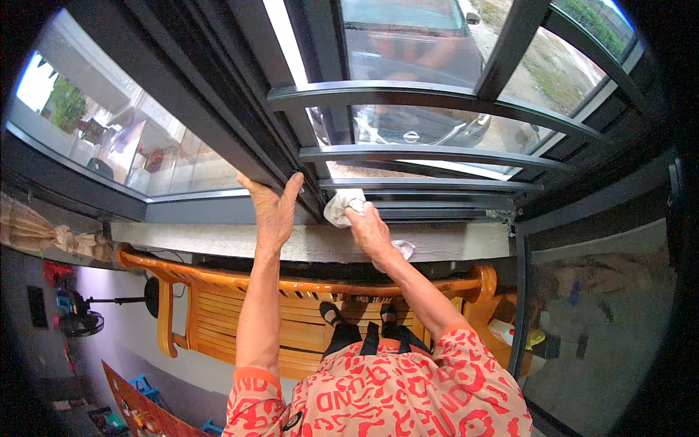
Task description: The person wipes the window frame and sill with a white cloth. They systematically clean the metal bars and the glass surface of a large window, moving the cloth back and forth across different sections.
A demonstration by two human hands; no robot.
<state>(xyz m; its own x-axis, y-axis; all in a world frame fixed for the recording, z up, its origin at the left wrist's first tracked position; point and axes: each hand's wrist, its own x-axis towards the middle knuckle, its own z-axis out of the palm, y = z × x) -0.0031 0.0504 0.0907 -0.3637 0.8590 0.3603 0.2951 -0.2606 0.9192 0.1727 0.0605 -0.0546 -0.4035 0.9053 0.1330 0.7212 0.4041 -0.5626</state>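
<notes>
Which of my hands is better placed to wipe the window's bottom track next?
Probably your right hand: it holds the white cloth near the left end of the bottom track. Your left hand is against the dark window frame.

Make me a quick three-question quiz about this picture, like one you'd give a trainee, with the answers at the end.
1. Which hand holds the white cloth?
2. True or false: the left hand rests on the wooden bench.
3. Fill in the blank: beyond the horizontal bars of the window, a dark ____ stands outside.

Key:
1. The right hand.
2. False; it grips the edge of the dark window sash.
3. Car.
</notes>
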